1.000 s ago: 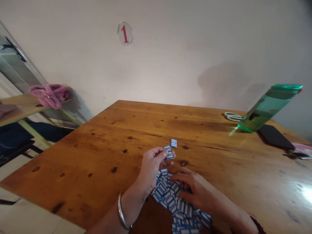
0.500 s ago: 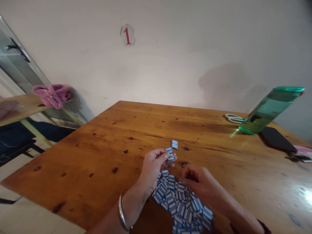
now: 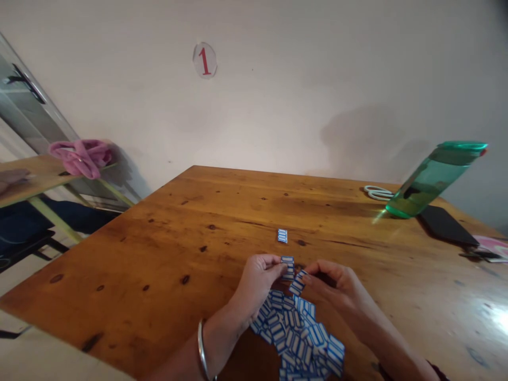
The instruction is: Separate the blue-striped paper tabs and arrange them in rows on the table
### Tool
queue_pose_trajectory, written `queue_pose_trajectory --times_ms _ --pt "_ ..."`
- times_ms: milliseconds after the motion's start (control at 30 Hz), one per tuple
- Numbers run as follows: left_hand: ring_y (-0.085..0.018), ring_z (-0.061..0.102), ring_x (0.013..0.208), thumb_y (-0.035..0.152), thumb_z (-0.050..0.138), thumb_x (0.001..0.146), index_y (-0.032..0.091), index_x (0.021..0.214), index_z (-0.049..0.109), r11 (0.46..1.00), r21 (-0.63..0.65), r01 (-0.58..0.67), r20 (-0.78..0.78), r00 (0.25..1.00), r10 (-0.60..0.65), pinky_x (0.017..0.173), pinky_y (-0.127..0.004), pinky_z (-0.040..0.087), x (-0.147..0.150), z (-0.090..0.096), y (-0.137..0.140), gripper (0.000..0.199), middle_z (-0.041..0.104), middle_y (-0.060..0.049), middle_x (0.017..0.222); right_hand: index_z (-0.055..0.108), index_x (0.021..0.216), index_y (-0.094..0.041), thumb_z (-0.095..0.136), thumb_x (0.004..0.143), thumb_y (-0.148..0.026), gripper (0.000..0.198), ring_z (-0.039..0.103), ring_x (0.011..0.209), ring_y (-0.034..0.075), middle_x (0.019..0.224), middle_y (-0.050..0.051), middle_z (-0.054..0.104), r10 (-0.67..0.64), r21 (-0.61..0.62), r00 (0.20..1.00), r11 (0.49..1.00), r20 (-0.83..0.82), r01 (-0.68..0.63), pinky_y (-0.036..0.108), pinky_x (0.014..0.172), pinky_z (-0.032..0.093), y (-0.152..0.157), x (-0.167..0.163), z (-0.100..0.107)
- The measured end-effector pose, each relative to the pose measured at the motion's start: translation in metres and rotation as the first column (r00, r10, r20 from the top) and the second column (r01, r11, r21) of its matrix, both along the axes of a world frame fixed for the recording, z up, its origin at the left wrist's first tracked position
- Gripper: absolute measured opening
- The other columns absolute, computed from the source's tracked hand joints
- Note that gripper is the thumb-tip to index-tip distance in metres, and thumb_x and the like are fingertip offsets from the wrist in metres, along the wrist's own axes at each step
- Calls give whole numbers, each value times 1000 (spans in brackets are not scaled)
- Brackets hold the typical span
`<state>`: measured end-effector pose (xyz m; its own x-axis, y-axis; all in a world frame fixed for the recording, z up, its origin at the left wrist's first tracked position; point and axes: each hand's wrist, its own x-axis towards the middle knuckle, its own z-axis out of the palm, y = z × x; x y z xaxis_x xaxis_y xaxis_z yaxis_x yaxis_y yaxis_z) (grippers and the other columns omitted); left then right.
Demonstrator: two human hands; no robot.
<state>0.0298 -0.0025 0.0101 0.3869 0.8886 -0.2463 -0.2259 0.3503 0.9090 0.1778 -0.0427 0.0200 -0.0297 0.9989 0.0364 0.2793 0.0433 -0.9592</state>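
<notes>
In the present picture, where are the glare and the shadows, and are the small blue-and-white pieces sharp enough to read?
Head view: strong glare at the right side of the wooden table; soft shadows on the wall; the green bottle leans outward, perhaps from lens distortion; the pile of blue-and-white pieces looks soft, with no legible writing.

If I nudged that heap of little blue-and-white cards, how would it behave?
The heap would probably slide and spread rather than roll, as its flat pieces overlap loosely. The card in the right hand is likely light, being small and thin-looking; it also seems fairly stiff, since its free part sticks out without visibly drooping.
</notes>
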Motion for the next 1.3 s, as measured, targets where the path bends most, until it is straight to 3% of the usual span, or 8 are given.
queue_pose_trajectory --times_ms 167,567,900,1300 --pt "-10 50 45 38 72 55 13 64 69 992 44 116 -82 990 -112 50 -23 42 5 -6 -2 27 61 0 53 57 58 -18 59 70 -34 20 41 45 10 49 -4 50 -116 98 980 990 164 101 21 40 31 -2 -1 -3" --pt "-11 52 46 44 70 57 12 67 70 985 45 167 -124 979 -160 53 -25 46 4 -4 -5 35 62 -3 58 52 57 -20 56 71 -32 19 42 43 10 47 -4 51 -221 202 884 968 412 148 22 41 31 0 1 -6" --pt "-10 53 48 47 71 54 13 70 71 984 38 173 -115 979 -167 53 -24 46 5 -8 -4 38 63 -3 60 49 59 -21 54 74 -32 20 44 45 11 49 -4 49 -217 196 882 970 419 145 22 42 31 0 0 -12" --pt "-11 53 52 41 67 62 13 73 71 971 99 220 -140 969 -205 53 -23 45 5 -7 -5 30 63 -3 61 48 58 -21 55 73 -30 19 44 43 11 46 -4 51 -220 182 895 970 389 159 21 41 31 -1 -4 -10"
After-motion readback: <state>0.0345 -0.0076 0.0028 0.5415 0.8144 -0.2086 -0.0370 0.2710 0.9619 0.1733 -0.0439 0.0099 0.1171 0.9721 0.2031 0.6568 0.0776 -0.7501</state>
